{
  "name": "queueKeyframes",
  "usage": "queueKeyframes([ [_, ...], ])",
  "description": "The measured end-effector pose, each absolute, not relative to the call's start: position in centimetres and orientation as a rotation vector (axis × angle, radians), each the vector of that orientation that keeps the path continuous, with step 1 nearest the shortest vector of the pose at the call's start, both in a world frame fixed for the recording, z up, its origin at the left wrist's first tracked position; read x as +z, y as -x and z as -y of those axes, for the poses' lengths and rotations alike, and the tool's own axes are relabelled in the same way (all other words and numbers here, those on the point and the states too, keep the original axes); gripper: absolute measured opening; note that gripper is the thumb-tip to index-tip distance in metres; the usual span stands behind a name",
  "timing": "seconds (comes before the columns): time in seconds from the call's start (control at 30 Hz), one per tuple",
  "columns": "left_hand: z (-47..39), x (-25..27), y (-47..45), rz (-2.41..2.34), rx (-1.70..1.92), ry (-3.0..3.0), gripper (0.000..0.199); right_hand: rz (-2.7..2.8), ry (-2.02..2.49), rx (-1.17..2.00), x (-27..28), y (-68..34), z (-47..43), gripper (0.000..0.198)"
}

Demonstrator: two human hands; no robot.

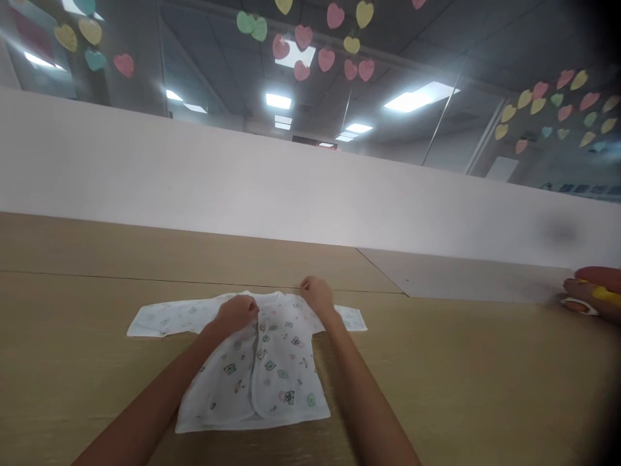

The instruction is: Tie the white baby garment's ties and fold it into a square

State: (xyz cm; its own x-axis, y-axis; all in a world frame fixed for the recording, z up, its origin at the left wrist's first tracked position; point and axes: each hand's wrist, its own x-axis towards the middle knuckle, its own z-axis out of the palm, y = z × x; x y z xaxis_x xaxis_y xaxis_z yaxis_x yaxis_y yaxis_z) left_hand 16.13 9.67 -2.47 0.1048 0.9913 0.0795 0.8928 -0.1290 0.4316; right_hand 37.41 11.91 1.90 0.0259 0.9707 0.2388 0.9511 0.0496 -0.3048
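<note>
A white baby shirt (286,369) with small green and pink animal prints lies spread on the table, its long sleeves out to both sides and its front panels overlapping. My left hand (237,312) is closed at the front edge just below the collar, its fingertips pinching the cloth there. By the shoulder on the right, my right hand (317,296) has its fingers curled in at the shirt's top edge. Whether cloth is between those fingers is hidden.
The shirt rests on a wood-toned table (460,375) with a grey panel (466,278) set in at the back right. Behind stands a white partition (242,188) under glass with heart-shaped notes. At the far right edge are a red object (599,277) and a white ring-shaped item (579,307).
</note>
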Motion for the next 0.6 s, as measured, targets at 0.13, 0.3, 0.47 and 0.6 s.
queueKeyframes([
  [0.13, -9.5, -4.3, -17.5, -1.926, 0.581, -2.098, 0.025, 2.15, 1.818, 0.127, -0.7, -32.2, -10.8, 0.019],
  [0.3, -9.8, -5.4, -17.5, -1.923, 0.722, -2.053, 0.024, 2.227, 1.798, 0.09, -3.5, -30.0, -10.1, 0.023],
  [0.47, -10.0, -5.9, -17.6, -1.897, 0.777, -2.079, 0.022, 2.078, 1.737, 0.193, -4.3, -30.1, -10.2, 0.022],
  [0.6, -10.1, -6.0, -17.3, -1.851, 0.807, -2.087, 0.022, 1.922, 1.771, 0.337, -4.2, -30.0, -10.1, 0.02],
])
